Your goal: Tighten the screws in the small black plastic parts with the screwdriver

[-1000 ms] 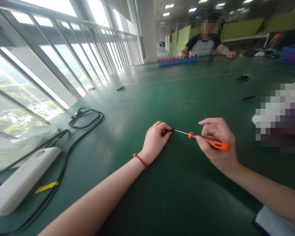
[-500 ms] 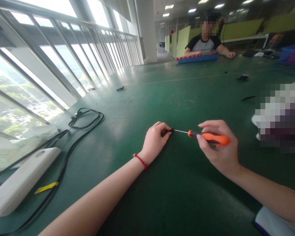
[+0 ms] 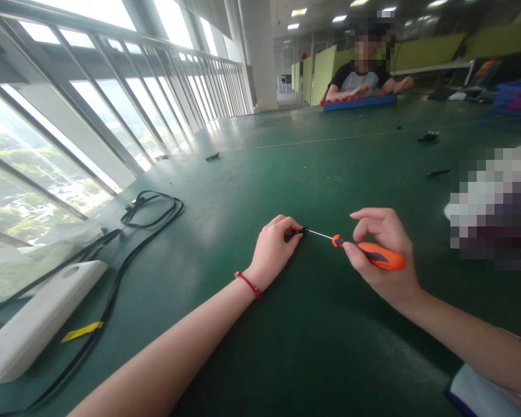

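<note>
My left fingers [image 3: 293, 223] pinch a small black part [image 3: 303, 230] at or just above the green surface [image 3: 252, 185]. My right fingers [image 3: 377, 215] hold an orange-black screwdriver [image 3: 384, 258] loosely, index raised, its tip at the part. Best to brace the part firmly, keeping shaft aligned.

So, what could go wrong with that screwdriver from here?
The tip of the screwdriver is right at the small black piece, very near the left hand, so a slip might poke that hand. The piece offers little to pinch, so it could twist loose. The right hand has its index finger lifted off the screwdriver, so the aim might wander.
</note>
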{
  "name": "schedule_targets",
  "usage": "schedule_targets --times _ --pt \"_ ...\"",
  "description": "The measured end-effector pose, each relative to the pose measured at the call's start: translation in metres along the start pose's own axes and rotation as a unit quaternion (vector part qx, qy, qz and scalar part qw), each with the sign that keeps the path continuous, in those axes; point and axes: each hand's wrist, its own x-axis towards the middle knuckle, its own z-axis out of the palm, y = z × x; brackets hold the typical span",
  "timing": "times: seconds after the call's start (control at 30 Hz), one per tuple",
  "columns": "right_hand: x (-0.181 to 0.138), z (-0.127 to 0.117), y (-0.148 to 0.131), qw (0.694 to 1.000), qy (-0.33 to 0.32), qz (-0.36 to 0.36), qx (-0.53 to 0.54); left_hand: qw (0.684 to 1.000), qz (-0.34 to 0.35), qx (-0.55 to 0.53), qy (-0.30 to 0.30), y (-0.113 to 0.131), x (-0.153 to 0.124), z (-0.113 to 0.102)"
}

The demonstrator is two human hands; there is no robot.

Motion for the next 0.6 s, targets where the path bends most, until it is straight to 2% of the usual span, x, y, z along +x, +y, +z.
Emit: schedule_targets --times 0.1,0.2,0.27,0.37,0.43,0.53,0.6 --pt "-0.0006 -0.0001 -0.0014 0.999 0.001 0.007 -0.033 1.000 0.001 0.002 0.000 -0.0005 0.0001 0.0002" --pt "-0.0005 -0.0003 -0.0013 1.000 0.026 -0.014 0.002 1.000 0.004 0.002 0.000 -0.0007 0.0003 0.0001" --pt "-0.0002 -0.0006 -0.0011 1.000 0.016 -0.015 0.018 1.000 0.006 0.001 -0.002 -0.0005 0.0002 -0.0001" --pt "-0.0003 -0.0009 -0.0014 1.000 -0.015 -0.001 -0.025 1.000 0.003 0.003 -0.005 0.0001 0.0000 -0.0004" --pt "-0.0008 -0.0006 -0.0011 0.999 -0.007 0.002 -0.043 1.000 0.002 0.004 -0.004 0.0003 -0.0003 -0.0004" --pt "-0.0010 -0.0001 0.0007 1.000 0.026 -0.016 -0.007 1.000 0.004 0.003 -0.001 0.0000 -0.0005 0.0001" --pt "-0.0005 -0.0005 0.0010 0.999 0.024 -0.021 0.023 1.000 0.006 0.004 -0.003 -0.0005 -0.0004 0.0003"
